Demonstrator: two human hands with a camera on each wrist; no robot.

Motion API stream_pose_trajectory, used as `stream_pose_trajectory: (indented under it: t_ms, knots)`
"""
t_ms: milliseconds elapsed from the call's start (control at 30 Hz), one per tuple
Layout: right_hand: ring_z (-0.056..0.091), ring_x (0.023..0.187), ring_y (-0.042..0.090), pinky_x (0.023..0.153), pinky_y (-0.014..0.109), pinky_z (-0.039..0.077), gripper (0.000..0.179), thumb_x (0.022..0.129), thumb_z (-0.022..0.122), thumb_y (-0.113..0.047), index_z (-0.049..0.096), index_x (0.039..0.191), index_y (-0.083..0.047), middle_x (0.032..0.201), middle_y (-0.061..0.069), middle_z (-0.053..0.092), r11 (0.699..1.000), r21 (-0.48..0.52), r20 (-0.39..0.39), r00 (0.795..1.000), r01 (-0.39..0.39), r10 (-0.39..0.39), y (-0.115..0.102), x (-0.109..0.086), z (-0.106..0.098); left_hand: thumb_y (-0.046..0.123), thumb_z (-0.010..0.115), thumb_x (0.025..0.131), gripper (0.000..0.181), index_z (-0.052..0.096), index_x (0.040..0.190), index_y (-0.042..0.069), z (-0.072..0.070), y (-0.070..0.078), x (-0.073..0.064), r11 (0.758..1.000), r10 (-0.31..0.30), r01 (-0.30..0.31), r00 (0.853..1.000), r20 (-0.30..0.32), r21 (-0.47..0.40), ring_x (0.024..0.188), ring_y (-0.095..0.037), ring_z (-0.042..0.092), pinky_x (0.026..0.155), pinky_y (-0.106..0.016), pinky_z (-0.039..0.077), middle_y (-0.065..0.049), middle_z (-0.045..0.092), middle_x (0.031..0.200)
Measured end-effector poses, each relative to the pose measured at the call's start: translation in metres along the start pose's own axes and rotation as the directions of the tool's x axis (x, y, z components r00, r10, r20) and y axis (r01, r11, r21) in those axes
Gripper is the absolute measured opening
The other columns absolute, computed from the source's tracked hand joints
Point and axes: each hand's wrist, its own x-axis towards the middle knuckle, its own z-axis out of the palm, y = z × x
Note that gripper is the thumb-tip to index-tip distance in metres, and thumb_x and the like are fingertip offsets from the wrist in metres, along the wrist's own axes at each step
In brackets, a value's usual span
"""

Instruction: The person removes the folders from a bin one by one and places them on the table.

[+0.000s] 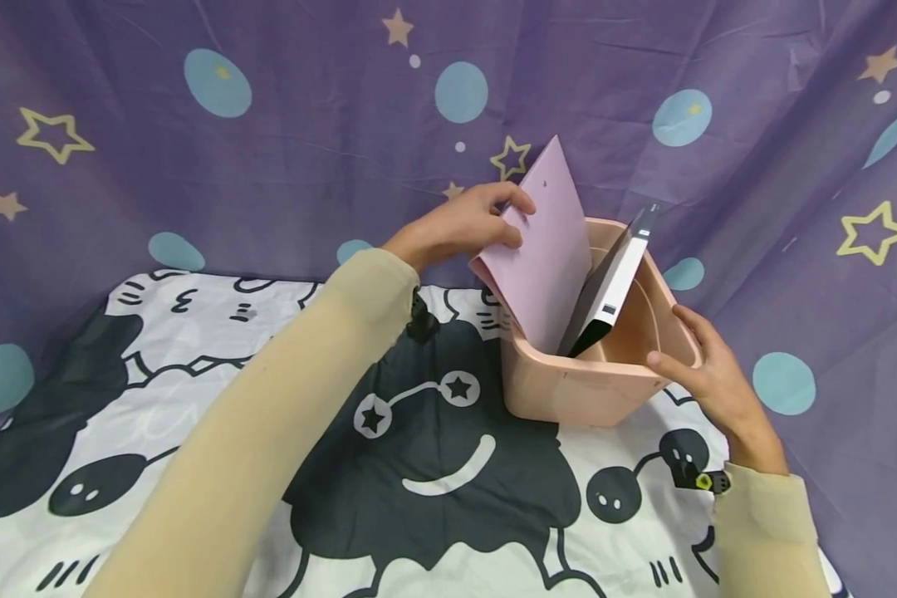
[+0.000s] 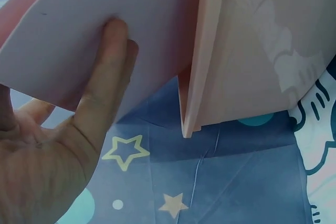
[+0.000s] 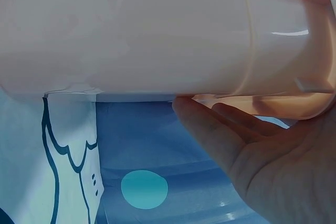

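Observation:
My left hand [image 1: 478,220] pinches the upper left edge of a pink folder [image 1: 549,249]. The folder stands tilted, its lower end inside a peach plastic bin [image 1: 568,390]. In the left wrist view, the fingers of the left hand [image 2: 58,150] lie against one face of the folder [image 2: 152,30]. A thin dark book-like item with a white spine [image 1: 624,278] leans in the bin, to the right of the folder. At the bin's right rim, my right hand [image 1: 718,382] grips the edge. The right wrist view shows that hand [image 3: 247,156] at the bin's wall [image 3: 131,40].
The bin stands on a white cloth with black cartoon figures [image 1: 433,465]. Close behind it hangs a purple curtain [image 1: 306,141] with stars and blue dots, which also runs down the right side.

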Motion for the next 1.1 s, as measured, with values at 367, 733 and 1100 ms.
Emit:
stream_pose_trajectory:
  t_ms: [367, 733, 1100]
  knots:
    - [0.047, 0.106, 0.023, 0.076, 0.012, 0.042, 0.082, 0.087, 0.068, -0.016, 0.018, 0.152, -0.009, 0.137, 0.023, 0.036, 1.0, 0.014, -0.001, 1.0, 0.0, 0.0, 0.003, 0.0, -0.001, 0.002, 0.062, 0.082, 0.038, 0.057, 0.118, 0.012, 0.002, -0.001, 0.001, 0.999, 0.004, -0.004, 1.0, -0.004, -0.047, 0.086, -0.023, 0.061, 0.071, -0.032, 0.052, -0.009, 0.052, 0.119]
    - [0.046, 0.11, 0.025, 0.077, 0.013, 0.042, 0.082, 0.088, 0.068, -0.021, 0.019, 0.153, -0.013, 0.14, 0.023, 0.035, 1.0, 0.005, 0.008, 1.0, -0.016, 0.016, -0.002, -0.001, 0.0, 0.001, 0.06, 0.082, 0.045, 0.055, 0.125, 0.013, -0.007, 0.005, -0.011, 0.998, 0.002, -0.004, 1.0, -0.03, -0.068, 0.089, -0.023, 0.062, 0.073, -0.033, 0.053, -0.01, 0.055, 0.115]
    - [0.046, 0.109, 0.025, 0.077, 0.014, 0.042, 0.082, 0.088, 0.068, -0.022, 0.019, 0.153, -0.014, 0.14, 0.023, 0.035, 1.0, -0.005, 0.006, 1.0, -0.013, 0.013, -0.003, 0.0, -0.001, 0.002, 0.06, 0.083, 0.046, 0.047, 0.125, 0.013, -0.016, 0.001, -0.005, 0.995, -0.055, 0.054, 0.998, -0.011, -0.089, 0.084, -0.028, 0.064, 0.071, -0.037, 0.055, -0.017, 0.057, 0.105]
